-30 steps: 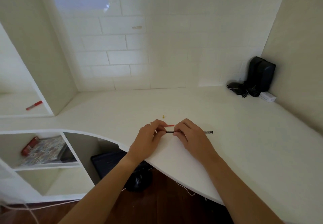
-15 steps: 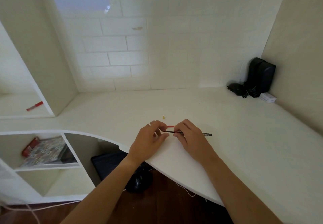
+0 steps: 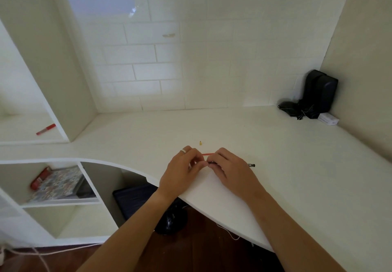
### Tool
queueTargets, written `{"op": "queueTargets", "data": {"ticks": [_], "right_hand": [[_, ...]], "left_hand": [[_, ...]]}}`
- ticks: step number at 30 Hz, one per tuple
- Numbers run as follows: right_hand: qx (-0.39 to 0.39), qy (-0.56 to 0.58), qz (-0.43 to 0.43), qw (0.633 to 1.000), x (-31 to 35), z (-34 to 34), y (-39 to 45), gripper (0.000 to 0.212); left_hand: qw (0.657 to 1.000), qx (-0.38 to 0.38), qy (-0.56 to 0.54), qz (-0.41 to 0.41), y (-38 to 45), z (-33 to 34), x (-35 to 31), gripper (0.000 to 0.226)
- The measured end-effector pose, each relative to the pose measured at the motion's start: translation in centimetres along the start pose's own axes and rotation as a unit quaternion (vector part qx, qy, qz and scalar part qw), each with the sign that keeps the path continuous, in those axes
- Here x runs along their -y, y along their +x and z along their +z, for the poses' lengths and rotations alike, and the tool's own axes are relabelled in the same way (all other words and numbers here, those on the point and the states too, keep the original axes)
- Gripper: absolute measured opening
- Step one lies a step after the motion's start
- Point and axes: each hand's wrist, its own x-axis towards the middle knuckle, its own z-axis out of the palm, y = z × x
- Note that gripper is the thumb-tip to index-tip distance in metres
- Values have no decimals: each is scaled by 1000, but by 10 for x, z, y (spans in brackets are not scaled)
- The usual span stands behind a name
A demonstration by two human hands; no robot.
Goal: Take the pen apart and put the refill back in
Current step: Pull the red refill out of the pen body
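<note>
My right hand (image 3: 231, 171) is closed around the dark pen barrel (image 3: 251, 165), and only the barrel's grey end sticks out to the right of my fist. My left hand (image 3: 182, 169), which wears a ring, pinches the thin dark refill where it enters the barrel. The fingertips of both hands touch and hide almost all of the refill. Both hands rest on the white desk (image 3: 297, 176) near its curved front edge. A thin red piece (image 3: 206, 154) lies on the desk just behind my fingers. Farther back lies a tiny yellow tip (image 3: 200, 143).
Black speakers (image 3: 320, 93), a tangle of black cable and a small white box (image 3: 327, 119) sit in the back right corner. A red marker (image 3: 45, 129) lies on the left shelf. Below are cubbies with a patterned book (image 3: 57, 183), and a dark bag (image 3: 135, 201) sits under the desk.
My hands have come together. The length of dark refill showing between them has shrunk from a clear gap to almost nothing. The barrel's end has shifted slightly.
</note>
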Motion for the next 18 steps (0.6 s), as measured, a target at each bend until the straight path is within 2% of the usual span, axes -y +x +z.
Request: {"op": "queueTargets", "data": {"ticks": [6,10,13,15,18], "right_hand": [[-11,-2,23,1000,1,-2,0,13],[-18,2,59,998,-1,0,0,3],[-16,19,78,997,-3,1,0,5],[-15,23,86,996,-4,1,0,5],[-10,17,96,995,-5,2,0,6]], "left_hand": [[1000,9,-3,18,-1,1,1,21],[994,-97,14,-56,-2,1,-2,7],[980,-168,36,-102,-3,2,0,14],[978,-174,57,-105,0,2,1,16],[979,-144,122,-78,8,3,1,16]]}}
